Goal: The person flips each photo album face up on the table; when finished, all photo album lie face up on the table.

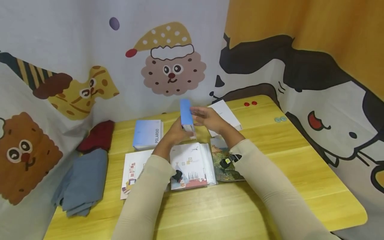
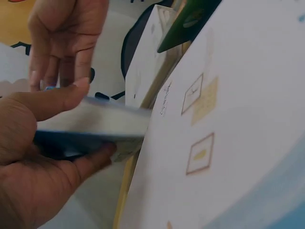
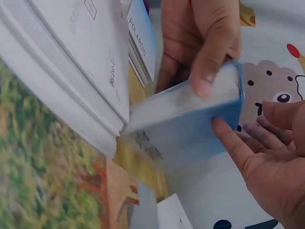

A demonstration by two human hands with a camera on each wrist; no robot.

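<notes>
A thick blue photo album (image 1: 186, 111) stands on edge above the back of the table, its spine up in the head view. My left hand (image 1: 177, 132) grips it, the thumb on the white page edges and fingers underneath, as the left wrist view shows. My right hand (image 3: 276, 176) has its fingers extended beside the album's blue cover, an index fingertip right at the surface. Below the hands lies a white album (image 1: 189, 163) with small drawings. To its left is another white illustrated album (image 1: 132, 173), partly hidden by my left arm; to its right, an album with a leafy picture (image 1: 223, 161).
A blue album marked POLAROID (image 1: 147, 133) lies at the back left, and a white album (image 1: 226, 115) at the back right. Folded grey-blue cloth (image 1: 87, 180) and dark red cloth (image 1: 97, 136) sit along the left edge. Red discs (image 1: 250, 104) and pale blue discs (image 1: 280, 119) lie far right.
</notes>
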